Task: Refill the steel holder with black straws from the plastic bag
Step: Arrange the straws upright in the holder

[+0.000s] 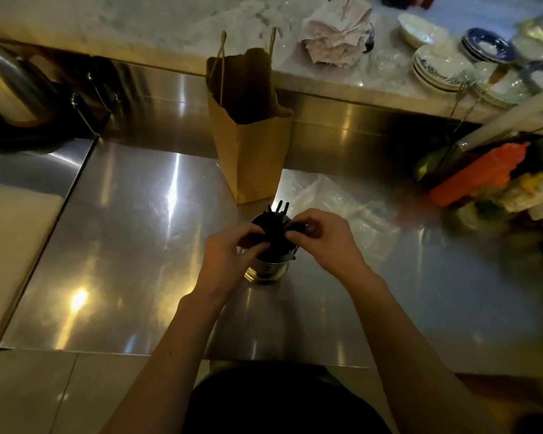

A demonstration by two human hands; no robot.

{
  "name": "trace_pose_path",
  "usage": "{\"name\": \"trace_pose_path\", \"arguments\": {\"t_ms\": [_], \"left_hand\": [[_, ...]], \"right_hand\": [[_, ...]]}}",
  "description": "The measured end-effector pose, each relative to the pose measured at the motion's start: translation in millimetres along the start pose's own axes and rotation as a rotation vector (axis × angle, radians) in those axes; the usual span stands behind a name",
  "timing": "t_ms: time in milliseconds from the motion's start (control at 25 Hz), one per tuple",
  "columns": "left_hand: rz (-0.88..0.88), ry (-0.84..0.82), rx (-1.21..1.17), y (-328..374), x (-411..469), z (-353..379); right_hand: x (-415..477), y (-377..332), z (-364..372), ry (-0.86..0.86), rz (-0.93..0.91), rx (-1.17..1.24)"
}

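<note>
Around: a brown paper bag (251, 151) is standing open on the steel bench (132, 230), just behind the holder. A clear plastic bag (336, 202) is lying flat to the right of it.
Further off: stacked plates (439, 67) and crumpled paper (336, 36) are sitting on the raised ledge behind. An orange bottle (477, 173) is lying among blurred clutter at the right. A kettle (10, 86) is standing far left, and a white board (10, 245) is lying at the left edge.
In the way: both hands are covering the holder's mouth, hiding most of its rim.
Holder: the steel holder (265, 270) is standing upright near the middle of the bench, close to the person.
Straws: the black straws (278, 238) are standing inside the holder, their long axis running nearly upright. The tips are sticking out above the rim, fanning slightly towards the paper bag.
Left hand: the left hand (229, 245) is curling its fingers at the left of the bundle, its grip closing on the straws.
Right hand: the right hand (323, 239) is pinching the straws from the right, its grip tight on them.
</note>
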State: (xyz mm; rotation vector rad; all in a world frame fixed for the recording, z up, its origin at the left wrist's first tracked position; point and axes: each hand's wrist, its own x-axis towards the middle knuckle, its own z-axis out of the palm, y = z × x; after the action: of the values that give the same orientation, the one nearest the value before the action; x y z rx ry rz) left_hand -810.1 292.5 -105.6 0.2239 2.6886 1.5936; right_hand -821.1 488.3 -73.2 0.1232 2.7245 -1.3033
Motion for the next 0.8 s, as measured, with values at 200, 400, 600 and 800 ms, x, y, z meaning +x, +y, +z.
{"name": "trace_pose_path", "arguments": {"t_ms": [200,400,600,800], "left_hand": [[-0.018,0.072,-0.034,7.7,1.7,-3.3],[-0.011,0.14,-0.017,19.8,-3.0,-4.0],[-0.059,0.177,-0.056,25.6,-3.1,-2.1],[-0.008,0.139,-0.021,33.5,-6.1,2.3]], "right_hand": [[-5.7,-11.7,-9.9,-0.015,-0.043,-0.041],[2.3,-22.6,-14.2,-0.005,-0.12,-0.113],[1.9,-25.8,-18.4,-0.01,-0.184,-0.157],[1.2,-29.0,-27.6,0.065,-0.243,-0.195]]}}
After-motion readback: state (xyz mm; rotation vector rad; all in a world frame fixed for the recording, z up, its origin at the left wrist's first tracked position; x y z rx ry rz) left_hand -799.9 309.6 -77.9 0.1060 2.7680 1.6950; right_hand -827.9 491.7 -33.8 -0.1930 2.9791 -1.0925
